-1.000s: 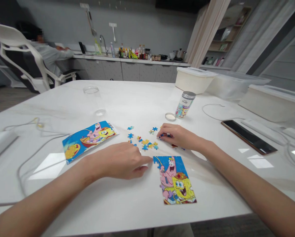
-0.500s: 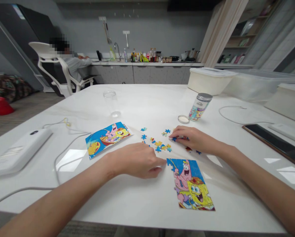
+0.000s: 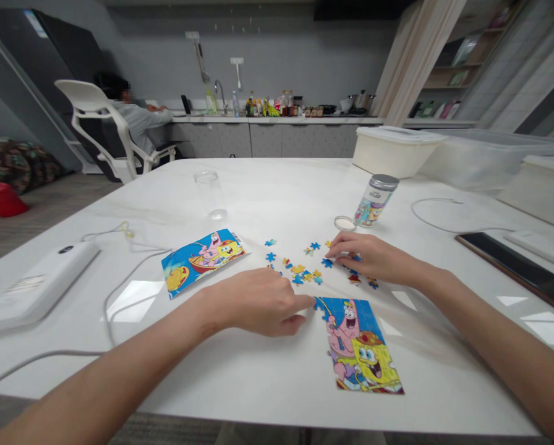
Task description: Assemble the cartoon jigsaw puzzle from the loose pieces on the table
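Note:
My left hand rests palm down with its index finger stretched out and the others curled. That fingertip touches the upper left corner of a partly joined jigsaw puzzle of a pink starfish and a yellow sponge character; the hand holds nothing. Over the loose pieces hovers my right hand, fingers bent and apart, with no piece visibly gripped. A blue puzzle piece lies by its fingertips, and more pieces lie partly hidden under the palm. Several yellow and blue puzzle pieces are scattered between the hands.
A folded picture card lies left of the pieces. Behind stand a clear jar and a labelled jar beside a round lid. A power strip, phone and storage box flank them. A person sits far left.
My right hand has shifted slightly right, uncovering the blue piece beneath its fingertips. My left hand stays almost still at the puzzle's corner.

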Demonstrator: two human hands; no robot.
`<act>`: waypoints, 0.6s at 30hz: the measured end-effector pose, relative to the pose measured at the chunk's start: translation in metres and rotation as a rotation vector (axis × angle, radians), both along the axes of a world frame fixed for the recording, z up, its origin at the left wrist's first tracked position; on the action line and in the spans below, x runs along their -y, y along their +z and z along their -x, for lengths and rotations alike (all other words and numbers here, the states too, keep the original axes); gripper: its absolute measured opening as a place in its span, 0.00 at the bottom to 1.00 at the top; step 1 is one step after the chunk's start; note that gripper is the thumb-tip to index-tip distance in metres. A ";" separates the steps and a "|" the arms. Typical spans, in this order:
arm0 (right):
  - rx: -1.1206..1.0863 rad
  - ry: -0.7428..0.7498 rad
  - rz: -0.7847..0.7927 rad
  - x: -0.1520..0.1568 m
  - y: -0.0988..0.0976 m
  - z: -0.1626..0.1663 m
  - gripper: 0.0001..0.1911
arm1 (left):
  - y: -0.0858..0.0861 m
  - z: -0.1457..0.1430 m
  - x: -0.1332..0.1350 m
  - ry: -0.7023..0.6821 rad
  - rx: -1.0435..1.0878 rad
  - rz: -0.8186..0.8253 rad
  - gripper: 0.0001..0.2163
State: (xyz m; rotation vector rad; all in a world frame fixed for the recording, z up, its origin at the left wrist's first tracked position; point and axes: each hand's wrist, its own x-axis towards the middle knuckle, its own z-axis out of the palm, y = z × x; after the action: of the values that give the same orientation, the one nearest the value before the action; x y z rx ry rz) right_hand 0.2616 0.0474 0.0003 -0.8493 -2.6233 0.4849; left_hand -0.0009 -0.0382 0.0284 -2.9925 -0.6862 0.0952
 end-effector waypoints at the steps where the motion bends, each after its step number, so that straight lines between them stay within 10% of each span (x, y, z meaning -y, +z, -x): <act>1: 0.010 0.000 0.002 0.000 0.000 0.000 0.12 | 0.000 -0.001 0.001 -0.011 0.008 -0.007 0.12; 18: 0.066 -0.057 -0.071 -0.005 0.006 -0.008 0.12 | -0.011 -0.014 0.016 -0.096 0.019 -0.091 0.16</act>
State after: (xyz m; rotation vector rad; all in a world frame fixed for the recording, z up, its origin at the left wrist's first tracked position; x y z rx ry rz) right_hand 0.2697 0.0526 0.0060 -0.9296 -2.6508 0.3526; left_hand 0.0131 -0.0543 0.0173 -2.9361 -0.5324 0.0288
